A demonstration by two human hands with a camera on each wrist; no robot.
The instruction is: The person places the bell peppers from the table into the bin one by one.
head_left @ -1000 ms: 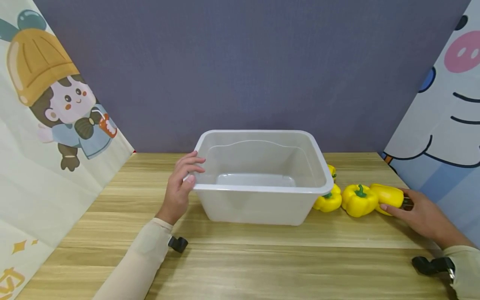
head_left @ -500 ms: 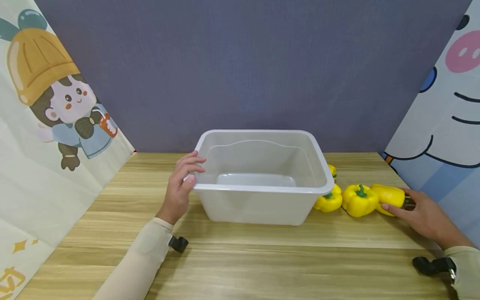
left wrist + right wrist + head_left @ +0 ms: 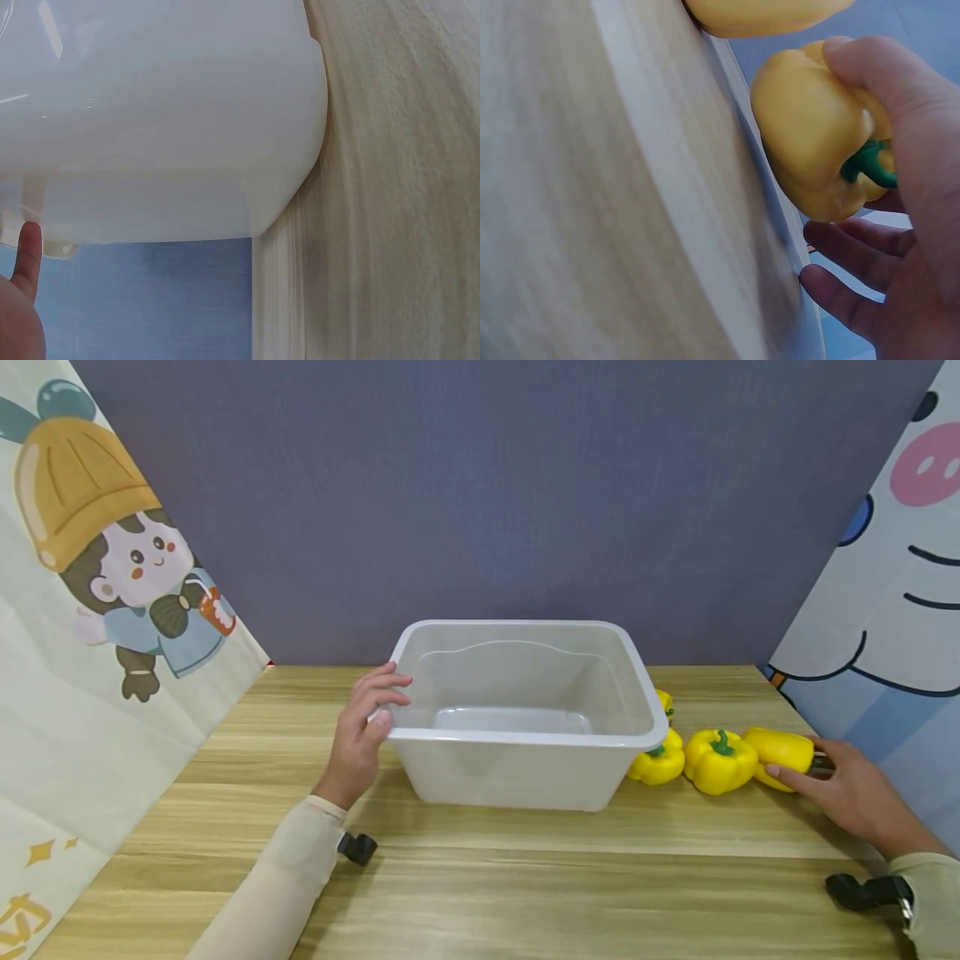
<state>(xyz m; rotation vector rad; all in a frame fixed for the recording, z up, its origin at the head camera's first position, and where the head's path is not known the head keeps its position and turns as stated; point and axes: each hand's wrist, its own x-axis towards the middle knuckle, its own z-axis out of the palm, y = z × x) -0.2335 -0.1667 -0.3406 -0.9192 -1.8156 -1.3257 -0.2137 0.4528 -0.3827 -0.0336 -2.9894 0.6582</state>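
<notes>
A light grey plastic bin (image 3: 517, 777) stands upright on the table, nothing inside it. At its left rim, my left hand (image 3: 358, 735) grips the edge, fingers over the inside and thumb at the front corner. In the left wrist view the bin's smooth wall (image 3: 150, 97) fills much of the picture beside a finger (image 3: 28, 259). My right hand (image 3: 847, 789) holds the rightmost yellow bell pepper (image 3: 780, 752), lying on its side with its stem toward the palm. The right wrist view shows the thumb on top of this pepper (image 3: 802, 112) and its green stem (image 3: 868, 161).
Another yellow bell pepper (image 3: 720, 762) sits upright just left of the held one. Two more, a front pepper (image 3: 658, 762) and a back pepper (image 3: 664, 700), are partly hidden by the bin. A grey-blue panel (image 3: 510, 510) rises behind the wooden table (image 3: 480, 885).
The right hand and the pepper it holds have shifted very slightly to the right. The left hand and the bin have stayed in place.
</notes>
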